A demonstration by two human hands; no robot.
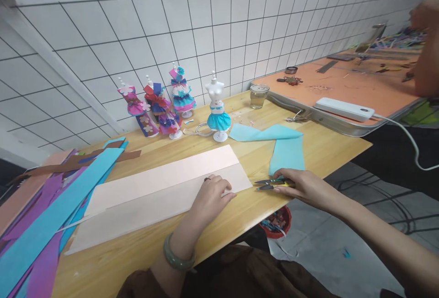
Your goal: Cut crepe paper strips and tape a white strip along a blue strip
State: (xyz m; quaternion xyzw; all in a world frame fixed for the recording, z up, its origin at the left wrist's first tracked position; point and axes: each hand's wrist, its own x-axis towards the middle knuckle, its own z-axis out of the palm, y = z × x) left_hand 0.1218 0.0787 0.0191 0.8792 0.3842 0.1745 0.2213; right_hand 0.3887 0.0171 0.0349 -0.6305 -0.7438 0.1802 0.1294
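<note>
No readable txt, labels, brand names, nos. or signs on the dress forms (215, 105), paper (161, 192), glass (258, 97) or white power strip (344, 109).

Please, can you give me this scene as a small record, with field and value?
Left hand: resting on pale sheet
Right hand: holding small scissors, blades apart
Beyond sheet: white figure in blue skirt
Beyond scissors: light blue strip
Near wall: clear cup, partly filled
Far left: overlapping coloured strips
</note>
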